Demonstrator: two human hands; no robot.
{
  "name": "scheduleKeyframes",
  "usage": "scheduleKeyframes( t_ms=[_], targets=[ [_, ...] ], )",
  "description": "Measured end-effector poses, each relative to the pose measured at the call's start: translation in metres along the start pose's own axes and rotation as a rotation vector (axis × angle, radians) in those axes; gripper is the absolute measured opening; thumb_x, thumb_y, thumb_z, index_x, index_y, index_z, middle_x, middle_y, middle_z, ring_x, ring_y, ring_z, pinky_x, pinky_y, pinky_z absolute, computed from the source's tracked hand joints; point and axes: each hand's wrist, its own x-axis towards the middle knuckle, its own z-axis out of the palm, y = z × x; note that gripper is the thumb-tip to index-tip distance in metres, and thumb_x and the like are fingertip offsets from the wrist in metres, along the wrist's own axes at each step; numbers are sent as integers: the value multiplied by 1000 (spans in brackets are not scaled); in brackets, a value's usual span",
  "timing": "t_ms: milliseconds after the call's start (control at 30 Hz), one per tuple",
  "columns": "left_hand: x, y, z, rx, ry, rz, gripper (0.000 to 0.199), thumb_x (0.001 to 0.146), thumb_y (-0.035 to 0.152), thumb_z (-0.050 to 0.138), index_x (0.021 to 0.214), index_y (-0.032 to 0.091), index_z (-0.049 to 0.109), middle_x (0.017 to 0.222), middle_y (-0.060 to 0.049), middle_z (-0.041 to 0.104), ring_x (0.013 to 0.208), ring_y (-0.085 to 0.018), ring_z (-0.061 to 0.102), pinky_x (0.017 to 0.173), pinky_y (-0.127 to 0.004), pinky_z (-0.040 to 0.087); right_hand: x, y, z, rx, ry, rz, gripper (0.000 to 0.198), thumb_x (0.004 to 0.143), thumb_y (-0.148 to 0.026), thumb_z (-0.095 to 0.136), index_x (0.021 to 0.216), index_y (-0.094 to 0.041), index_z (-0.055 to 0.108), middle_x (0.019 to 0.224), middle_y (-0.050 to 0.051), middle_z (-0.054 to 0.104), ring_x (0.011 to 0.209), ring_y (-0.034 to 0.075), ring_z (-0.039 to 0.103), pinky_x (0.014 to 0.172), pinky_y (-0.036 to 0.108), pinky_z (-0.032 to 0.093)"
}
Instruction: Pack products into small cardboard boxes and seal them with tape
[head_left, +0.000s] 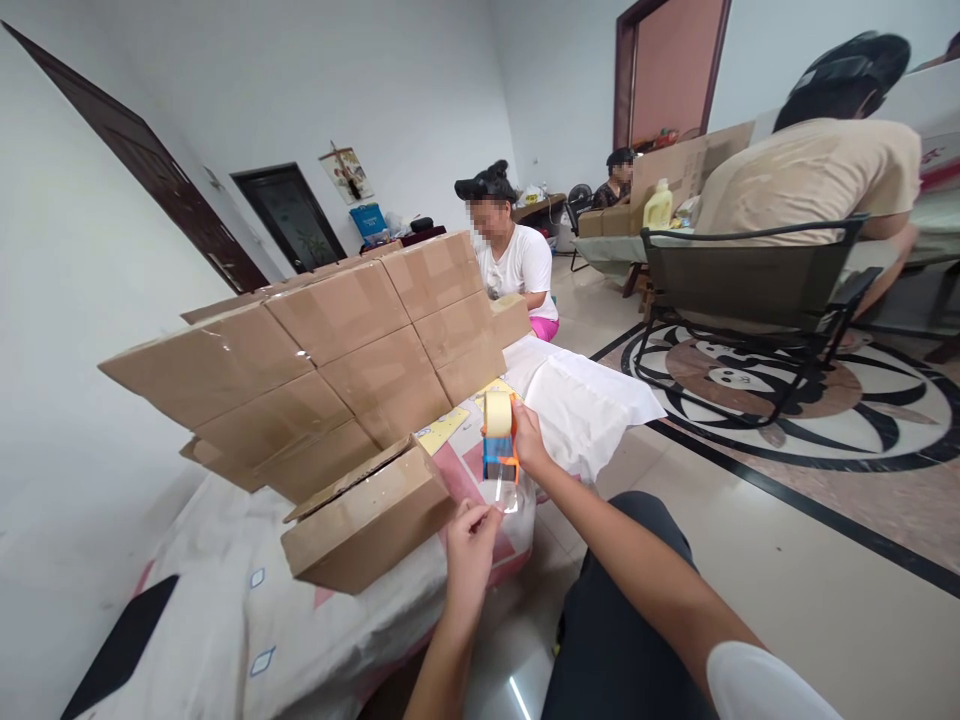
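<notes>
My right hand (529, 440) grips an orange and blue tape dispenser (500, 437) that carries a wide roll of tape. A short length of clear tape (507, 496) stretches from the dispenser's lower end. Its free end is pinched between the fingers of my left hand (472, 530). Just left of that hand, a cardboard box (371, 520) lies on the cloth-covered table (292, 640), with a dark gap along its upper edge where a flap stands slightly raised.
Behind the box rises a stack of taped cardboard boxes (360, 350). A person in a white shirt (525, 262) sits beyond it. At the right, someone in a beige shirt (802, 180) sits in a folding chair (750, 285). A dark flat object (124, 645) lies at the lower left.
</notes>
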Motion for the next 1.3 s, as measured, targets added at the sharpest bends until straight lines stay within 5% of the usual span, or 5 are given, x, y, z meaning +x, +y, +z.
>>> scheduleKeyframes(
  t_ms=[367, 1300],
  targets=[
    [0, 0, 2, 1, 8, -19, 35, 84, 41, 65, 59, 17, 68, 65, 2, 41, 66, -13, 45, 64, -26, 34, -4, -10, 7, -76, 48, -84, 48, 79, -68, 65, 83, -20, 62, 68, -2, 64, 62, 16, 62, 59, 29, 54],
    [0, -3, 1, -5, 26, -30, 44, 82, 44, 68, 50, 18, 51, 64, 2, 41, 65, -13, 44, 63, -26, 33, -6, -5, 5, -210, 50, -146, 53, 82, -74, 56, 84, -20, 61, 71, 3, 64, 77, 22, 64, 66, 33, 55]
  ],
)
